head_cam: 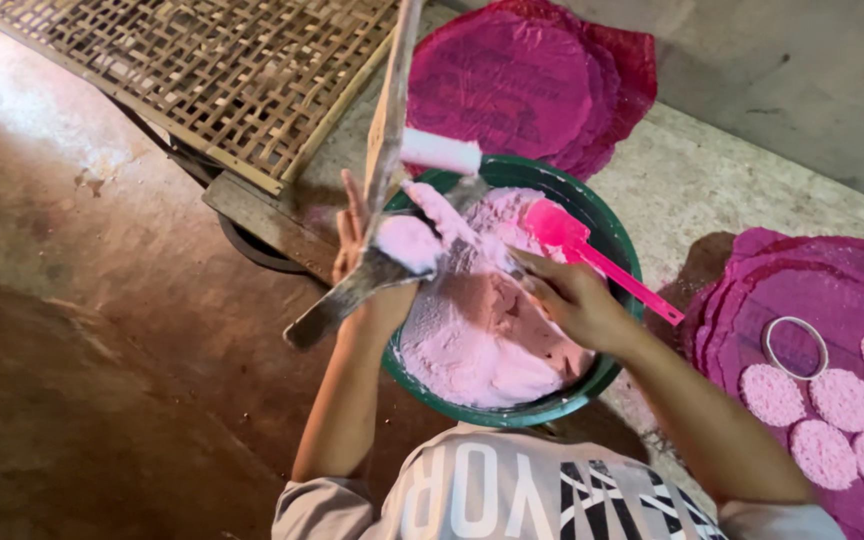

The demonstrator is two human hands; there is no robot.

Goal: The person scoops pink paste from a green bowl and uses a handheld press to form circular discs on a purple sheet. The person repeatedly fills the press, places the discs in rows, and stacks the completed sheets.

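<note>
Right hand point(574, 296) grips pink spatula point(592, 250); left hand point(357, 245) clamps paddle point(372, 270), frame centre; dough clump may drop outside green basin point(617, 235).

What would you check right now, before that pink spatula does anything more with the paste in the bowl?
1. Right hand grips the pink spatula: ok.
2. Left hand steadies the paste-caked metal tool: cannot tell, grip is hidden.
3. Green bowl holds pink paste: ok.
4. Metal ring lies on the magenta cloth: ok.
5. Room for another disc on the cloth: ok.
</note>
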